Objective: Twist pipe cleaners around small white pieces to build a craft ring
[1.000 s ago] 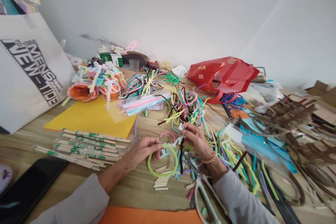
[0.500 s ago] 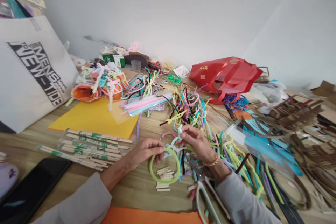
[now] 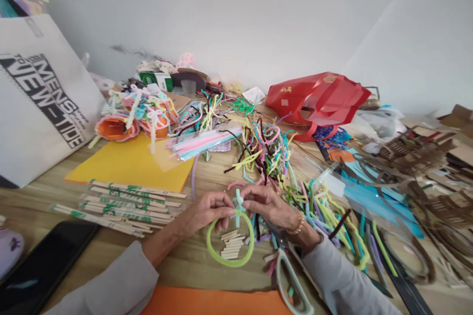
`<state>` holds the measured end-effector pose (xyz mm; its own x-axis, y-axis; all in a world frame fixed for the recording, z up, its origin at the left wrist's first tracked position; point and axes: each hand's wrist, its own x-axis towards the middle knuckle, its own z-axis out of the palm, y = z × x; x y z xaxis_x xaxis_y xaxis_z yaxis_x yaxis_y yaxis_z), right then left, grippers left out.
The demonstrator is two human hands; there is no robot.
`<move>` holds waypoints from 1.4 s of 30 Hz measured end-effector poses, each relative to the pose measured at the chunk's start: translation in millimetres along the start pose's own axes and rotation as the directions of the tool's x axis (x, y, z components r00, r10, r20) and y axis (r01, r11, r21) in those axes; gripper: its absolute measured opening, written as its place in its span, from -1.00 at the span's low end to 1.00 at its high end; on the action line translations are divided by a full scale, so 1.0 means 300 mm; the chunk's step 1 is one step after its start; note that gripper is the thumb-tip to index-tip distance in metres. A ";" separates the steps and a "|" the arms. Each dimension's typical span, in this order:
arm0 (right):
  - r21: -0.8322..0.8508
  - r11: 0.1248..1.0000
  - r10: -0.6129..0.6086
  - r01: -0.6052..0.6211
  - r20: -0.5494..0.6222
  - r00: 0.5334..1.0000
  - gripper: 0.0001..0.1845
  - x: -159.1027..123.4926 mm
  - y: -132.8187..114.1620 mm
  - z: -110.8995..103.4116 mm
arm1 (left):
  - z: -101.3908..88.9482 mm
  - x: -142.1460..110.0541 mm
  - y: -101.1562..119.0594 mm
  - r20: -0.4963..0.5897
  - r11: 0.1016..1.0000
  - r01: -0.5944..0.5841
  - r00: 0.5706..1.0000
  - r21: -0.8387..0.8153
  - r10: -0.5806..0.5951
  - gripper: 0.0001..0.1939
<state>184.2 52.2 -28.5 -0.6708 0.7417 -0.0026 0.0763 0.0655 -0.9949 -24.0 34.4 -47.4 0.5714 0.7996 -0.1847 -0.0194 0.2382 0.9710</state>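
Observation:
A yellow-green pipe cleaner ring (image 3: 233,263) hangs upright from the fingertips of my left hand (image 3: 211,210), which pinches its top. My right hand (image 3: 266,204) is closed on a light blue pipe cleaner (image 3: 238,198) at the top of the ring; one end stands up and another points down inside it. The two hands' fingertips nearly meet. Seen through the ring, several short cut wooden stick pieces (image 3: 231,246) lie on the table. Scissors (image 3: 280,268) with pale handles lie beneath my right wrist, their blades partly hidden.
Wrapped chopsticks (image 3: 121,209) and a black phone (image 3: 48,261) lie on the left, near a yellow sheet (image 3: 129,165). Heaps of pipe cleaners (image 3: 266,145) spread behind and right of my hands. A red bag (image 3: 314,98) stands at the back; an orange sheet (image 3: 214,301) lies in front.
My right hand has moved left and slightly down to the top of the ring, bringing the light blue pipe cleaner against it. My left hand still pinches the ring. The view has shifted slightly.

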 end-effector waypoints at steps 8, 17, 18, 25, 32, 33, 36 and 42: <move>-0.028 0.999 -0.019 0.020 0.025 0.999 -0.73 0.007 -0.009 0.015 | 0.013 0.005 -0.017 -0.018 0.998 -0.042 0.999 0.048 0.043 -0.77; 0.047 0.998 -0.040 0.039 0.026 0.999 -0.81 0.007 0.006 0.009 | 0.043 -0.006 -0.010 -0.123 0.981 -0.141 0.980 0.132 0.157 -0.82; 0.055 0.998 -0.038 0.036 0.027 0.999 -0.81 0.007 0.007 0.009 | 0.043 -0.006 -0.012 -0.122 0.977 -0.159 0.977 0.142 0.177 -0.82; 0.006 0.997 -0.076 0.076 0.001 0.997 -0.82 0.008 0.009 0.013 | 0.030 0.006 -0.024 -0.149 0.975 -0.167 0.970 0.149 0.190 -0.84; -0.110 0.989 -0.098 0.096 -0.010 0.995 -0.80 0.010 0.002 0.020 | 0.043 0.005 -0.011 -0.159 0.987 -0.124 0.977 0.100 0.139 -0.80; -0.122 0.988 -0.096 0.094 -0.009 0.995 -0.80 0.010 0.000 0.021 | 0.044 0.005 -0.009 -0.153 0.991 -0.114 0.980 0.075 0.124 -0.79; -0.145 0.985 -0.098 0.094 -0.022 0.995 -0.78 0.009 -0.004 0.022 | 0.038 0.009 -0.013 -0.136 0.993 -0.108 0.984 0.049 0.114 -0.74; -0.149 0.984 -0.105 0.099 -0.037 0.994 -0.81 0.008 -0.009 0.025 | 0.027 0.016 -0.020 -0.124 0.988 -0.128 0.983 0.082 0.138 -0.84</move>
<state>176.9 48.8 -26.7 -0.6470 0.7551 0.1060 0.1189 0.2372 -0.9641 -14.5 32.4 -52.8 0.4569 0.8870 -0.0666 -0.0251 0.0877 0.9958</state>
